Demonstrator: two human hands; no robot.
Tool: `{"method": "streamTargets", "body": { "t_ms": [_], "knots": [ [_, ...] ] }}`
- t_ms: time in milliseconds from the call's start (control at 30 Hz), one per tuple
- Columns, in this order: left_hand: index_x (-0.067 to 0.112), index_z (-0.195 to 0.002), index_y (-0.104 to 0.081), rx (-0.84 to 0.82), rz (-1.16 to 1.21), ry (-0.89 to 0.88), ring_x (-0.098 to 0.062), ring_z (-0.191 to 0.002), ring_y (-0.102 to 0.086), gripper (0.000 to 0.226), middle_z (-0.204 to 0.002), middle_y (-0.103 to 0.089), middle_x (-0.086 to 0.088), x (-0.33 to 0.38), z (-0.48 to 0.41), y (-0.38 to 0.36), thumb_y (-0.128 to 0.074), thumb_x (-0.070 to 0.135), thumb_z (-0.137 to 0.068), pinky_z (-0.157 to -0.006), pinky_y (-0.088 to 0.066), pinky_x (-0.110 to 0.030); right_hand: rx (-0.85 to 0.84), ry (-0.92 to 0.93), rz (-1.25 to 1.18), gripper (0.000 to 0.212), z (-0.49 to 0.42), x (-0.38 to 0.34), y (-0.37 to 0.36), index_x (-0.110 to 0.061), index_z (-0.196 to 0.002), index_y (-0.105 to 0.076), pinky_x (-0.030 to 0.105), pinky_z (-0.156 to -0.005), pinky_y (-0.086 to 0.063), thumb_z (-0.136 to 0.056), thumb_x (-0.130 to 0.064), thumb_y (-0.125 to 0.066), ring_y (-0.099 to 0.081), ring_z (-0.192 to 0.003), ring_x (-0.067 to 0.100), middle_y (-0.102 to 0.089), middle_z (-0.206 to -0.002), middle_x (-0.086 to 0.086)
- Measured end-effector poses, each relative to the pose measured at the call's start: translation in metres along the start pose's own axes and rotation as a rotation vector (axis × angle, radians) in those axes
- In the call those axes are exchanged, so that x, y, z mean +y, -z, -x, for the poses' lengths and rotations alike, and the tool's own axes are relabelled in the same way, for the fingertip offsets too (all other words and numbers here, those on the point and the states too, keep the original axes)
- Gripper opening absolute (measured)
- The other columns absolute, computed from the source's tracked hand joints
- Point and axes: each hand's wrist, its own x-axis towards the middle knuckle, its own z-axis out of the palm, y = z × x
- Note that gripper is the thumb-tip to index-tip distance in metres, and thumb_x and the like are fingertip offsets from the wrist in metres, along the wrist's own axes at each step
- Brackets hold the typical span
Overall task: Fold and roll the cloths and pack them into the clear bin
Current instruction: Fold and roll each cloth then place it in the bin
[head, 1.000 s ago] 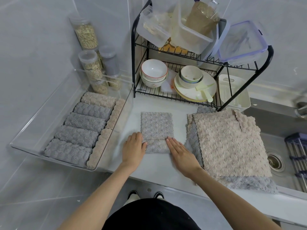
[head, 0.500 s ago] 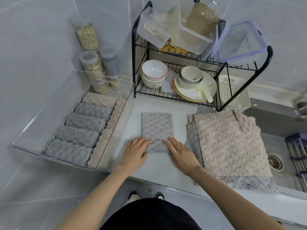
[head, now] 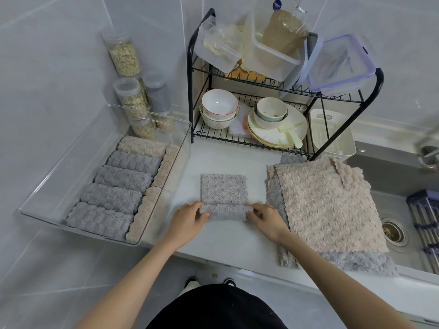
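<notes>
A folded grey cloth (head: pixel 223 188) lies on the white counter, its near end turned into a short roll (head: pixel 225 212). My left hand (head: pixel 187 218) pinches the roll's left end and my right hand (head: pixel 266 218) pinches its right end. The clear bin (head: pixel 183 136) stands at the left, holding several rolled grey cloths (head: pixel 111 198) and beige rolls (head: pixel 164 167) along its back and right side. A stack of flat cloths, beige on top (head: pixel 325 205) with grey beneath (head: pixel 356 262), lies to the right of my hands.
A black two-tier dish rack (head: pixel 190 91) with bowls, plates and plastic containers stands behind the cloth. Clear jars of grain (head: pixel 123 58) stand in the corner behind the bin. The sink (head: pixel 392 231) lies at the right, and the counter's front edge runs just below my wrists.
My hands went from pressing flat on the cloth's near edge to curling around it. The near end has been turned over into a short roll.
</notes>
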Motion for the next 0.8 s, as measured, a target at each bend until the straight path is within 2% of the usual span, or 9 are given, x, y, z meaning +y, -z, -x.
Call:
{"method": "streamTargets", "body": {
  "t_ms": [67,100,233,333,433,533,633,700,800],
  "knots": [
    [0.011,-0.105,-0.058,-0.01,0.071,0.083,-0.023,-0.074,-0.053,0.03,-0.066,-0.049,0.005,0.0,-0.002,0.0,-0.054,0.037,-0.092,-0.06,-0.033,-0.031,-0.002,-0.056,-0.039,0.021,-0.001,-0.005,0.001,-0.025,-0.074,-0.056,0.03,-0.067,-0.034,-0.094,-0.03,-0.051,-0.048,-0.088,0.021,-0.052,-0.066,-0.004],
    [0.011,-0.099,-0.058,-0.011,0.095,0.119,-0.023,-0.071,-0.054,0.029,-0.065,-0.049,0.005,-0.001,-0.003,0.0,-0.055,0.039,-0.091,-0.059,-0.033,-0.032,0.008,-0.082,-0.055,0.025,-0.003,-0.007,0.0,-0.027,-0.069,-0.05,0.03,-0.066,-0.035,-0.093,-0.031,-0.052,-0.049,-0.084,0.021,-0.052,-0.065,-0.005],
    [0.018,-0.078,-0.051,-0.005,0.129,0.263,-0.022,-0.076,-0.059,0.032,-0.069,-0.054,0.008,0.001,-0.01,-0.001,-0.056,0.048,-0.087,-0.06,-0.036,-0.029,0.122,-0.237,-0.105,0.025,-0.007,-0.012,-0.008,-0.014,-0.099,-0.064,0.033,-0.08,-0.049,-0.09,-0.036,-0.057,-0.061,-0.094,0.022,-0.067,-0.094,0.002],
    [0.024,-0.068,-0.045,-0.003,0.128,0.334,-0.024,-0.081,-0.061,0.034,-0.067,-0.053,0.008,0.005,-0.014,-0.002,-0.056,0.05,-0.086,-0.059,-0.035,-0.028,0.21,-0.244,-0.062,0.027,-0.008,-0.016,-0.016,-0.017,-0.109,-0.059,0.031,-0.075,-0.047,-0.09,-0.035,-0.057,-0.055,-0.103,0.021,-0.066,-0.097,-0.003],
    [0.022,-0.062,-0.041,0.006,0.097,0.372,-0.027,-0.082,-0.062,0.04,-0.064,-0.051,0.006,0.008,-0.016,-0.003,-0.055,0.051,-0.086,-0.058,-0.033,-0.029,0.396,-0.079,0.181,0.025,-0.007,-0.022,-0.02,-0.015,-0.112,-0.057,0.036,-0.077,-0.045,-0.089,-0.023,-0.059,-0.051,-0.104,0.026,-0.063,-0.105,0.003],
    [0.02,-0.058,-0.038,-0.005,0.083,0.386,-0.028,-0.08,-0.062,0.044,-0.057,-0.046,0.007,0.009,-0.017,-0.003,-0.055,0.051,-0.086,-0.056,-0.03,-0.029,0.496,0.231,0.348,0.038,-0.004,-0.029,-0.03,-0.009,-0.115,-0.061,0.039,-0.089,-0.048,-0.078,0.001,-0.063,-0.058,-0.107,0.031,-0.064,-0.116,0.008],
    [0.02,-0.056,-0.035,-0.022,0.06,0.389,-0.029,-0.08,-0.062,0.047,-0.052,-0.042,0.008,0.011,-0.019,-0.001,-0.054,0.05,-0.086,-0.056,-0.029,-0.03,0.385,0.472,0.474,0.049,-0.001,-0.038,-0.047,-0.01,-0.131,-0.054,0.044,-0.11,-0.034,-0.084,-0.002,-0.045,-0.05,-0.127,0.028,-0.055,-0.135,0.008],
    [0.019,-0.056,-0.036,-0.028,0.04,0.394,-0.028,-0.08,-0.062,0.046,-0.052,-0.042,0.008,0.012,-0.021,0.0,-0.053,0.049,-0.086,-0.057,-0.031,-0.029,0.281,0.491,0.585,0.058,0.002,-0.043,-0.059,-0.009,-0.135,-0.051,0.039,-0.115,-0.027,-0.081,-0.007,-0.033,-0.045,-0.132,0.025,-0.051,-0.14,0.006],
    [0.02,-0.06,-0.041,-0.016,0.0,0.404,-0.023,-0.081,-0.062,0.043,-0.059,-0.05,0.008,0.012,-0.022,0.0,-0.051,0.051,-0.087,-0.06,-0.033,-0.028,0.165,0.438,0.652,0.061,0.003,-0.045,-0.069,-0.007,-0.137,-0.05,0.04,-0.11,-0.021,-0.079,-0.008,-0.029,-0.042,-0.134,0.025,-0.046,-0.144,0.008]
  ]
}}
